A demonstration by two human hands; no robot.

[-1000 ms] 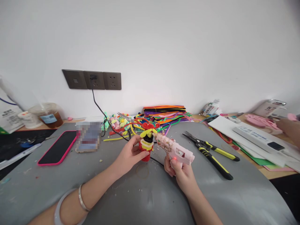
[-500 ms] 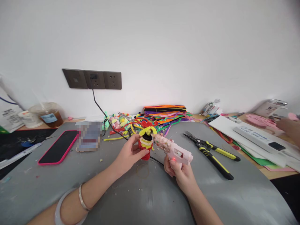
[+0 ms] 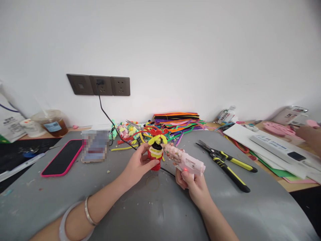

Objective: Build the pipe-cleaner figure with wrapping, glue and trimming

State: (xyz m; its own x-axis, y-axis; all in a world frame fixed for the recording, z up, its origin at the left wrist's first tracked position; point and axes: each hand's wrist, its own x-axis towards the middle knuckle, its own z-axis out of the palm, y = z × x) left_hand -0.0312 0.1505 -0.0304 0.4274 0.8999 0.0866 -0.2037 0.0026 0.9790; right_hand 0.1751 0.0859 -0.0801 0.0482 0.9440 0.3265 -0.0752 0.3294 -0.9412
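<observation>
My left hand (image 3: 141, 162) is closed around a small pipe-cleaner figure (image 3: 155, 154), red below, yellow and black above, with red loops on top. It stands upright just above or on the grey mat (image 3: 120, 207); I cannot tell which. My right hand (image 3: 192, 184) grips a pale pink glue gun (image 3: 189, 163) by its handle, thumb beside a glowing red light. The gun's crusted front end points left at the figure's upper part, touching it or very close. A thin ring-shaped mark or band (image 3: 152, 183) lies on the mat below the figure.
Green-and-black snips (image 3: 225, 164) lie open at right, beside papers and a white power strip (image 3: 278, 147). Bundled pipe cleaners (image 3: 175, 117) and pompoms lie at the wall. A pink-cased phone (image 3: 62, 158) and drink cup (image 3: 52, 123) are left. Another person's hand (image 3: 309, 135) shows far right.
The glue gun has rolled slightly in my right hand, so its side window shows less. My left hand and the figure have hardly moved.
</observation>
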